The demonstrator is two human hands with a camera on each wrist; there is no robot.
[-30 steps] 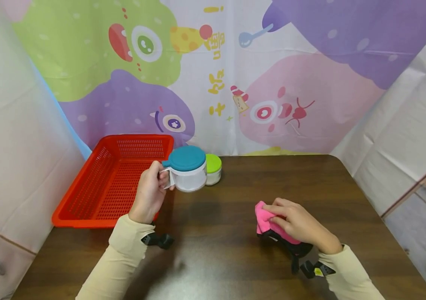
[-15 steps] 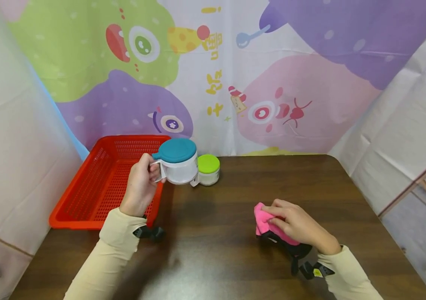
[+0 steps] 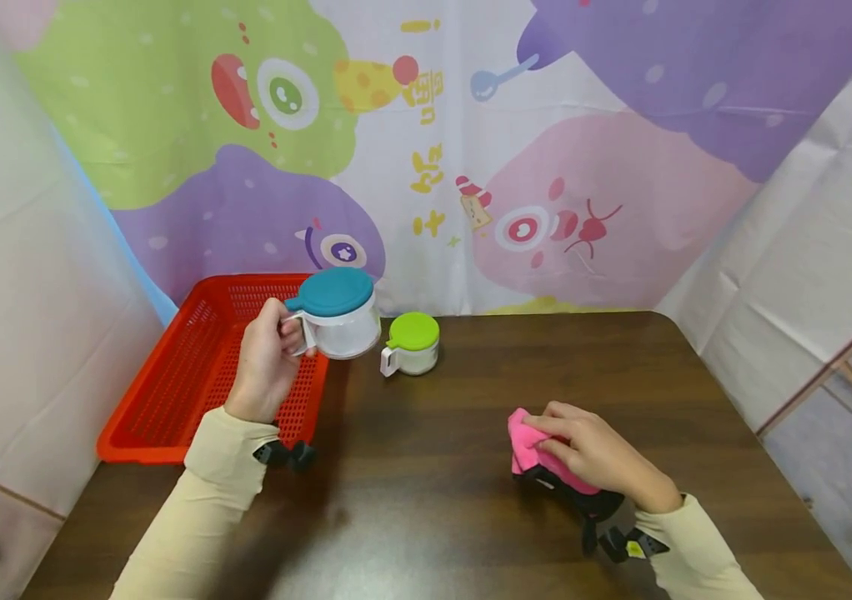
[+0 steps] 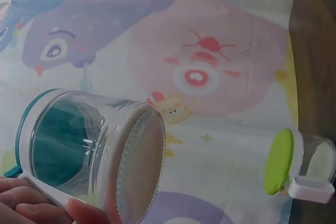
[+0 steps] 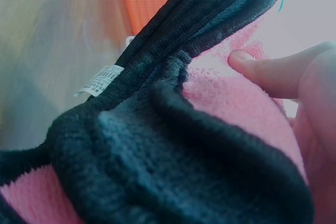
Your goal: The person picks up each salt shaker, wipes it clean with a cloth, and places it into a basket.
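In the head view my left hand (image 3: 264, 358) grips the white handle of a clear seasoning jar (image 3: 342, 332) with a teal lid, held up over the right side of the red basket. The left wrist view shows the jar (image 4: 94, 156) from below, its clear base facing the camera. My right hand (image 3: 591, 446) pinches a bunched pink cloth (image 3: 527, 442) with black edging low at the table's right side. Up close in the right wrist view, the cloth (image 5: 231, 98) shows folds, a black border and a white label, with the thumb pressed on its pink side.
A smaller seasoning jar (image 3: 414, 346) with a green lid and white handle stands at the back of the wooden table (image 3: 433, 517). At the left is a red perforated basket (image 3: 137, 454). A printed curtain (image 3: 426, 258) hangs behind the table.
My left hand has carried the teal-lidded jar leftward and slightly up, to over the basket's edge, uncovering the green-lidded jar and its handle. The right hand and cloth have barely moved.
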